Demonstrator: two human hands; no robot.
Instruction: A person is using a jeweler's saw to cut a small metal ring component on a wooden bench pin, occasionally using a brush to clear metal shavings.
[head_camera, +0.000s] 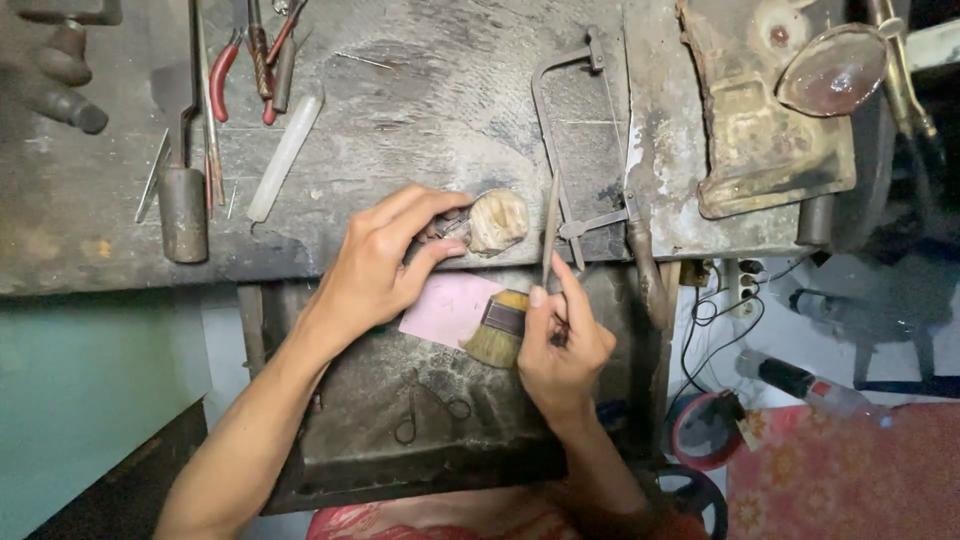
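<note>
Grey, scarred metal workbench (450, 90) strewn with tools, above an open drawer (400, 400).

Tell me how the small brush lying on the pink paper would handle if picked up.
The brush looks short and flat, so probably light and unlikely to roll. Its splayed bristles should flex; grip the handle end. The pink paper beneath is loose and may slide.

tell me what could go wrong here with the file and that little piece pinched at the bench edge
1. The thin metal file in the right hand might slip and jab the left hand fingers pinching the small metal piece.
2. The piece could drop into the dark tray below.
3. The metal-framed saw lies close by and could be knocked.
</note>
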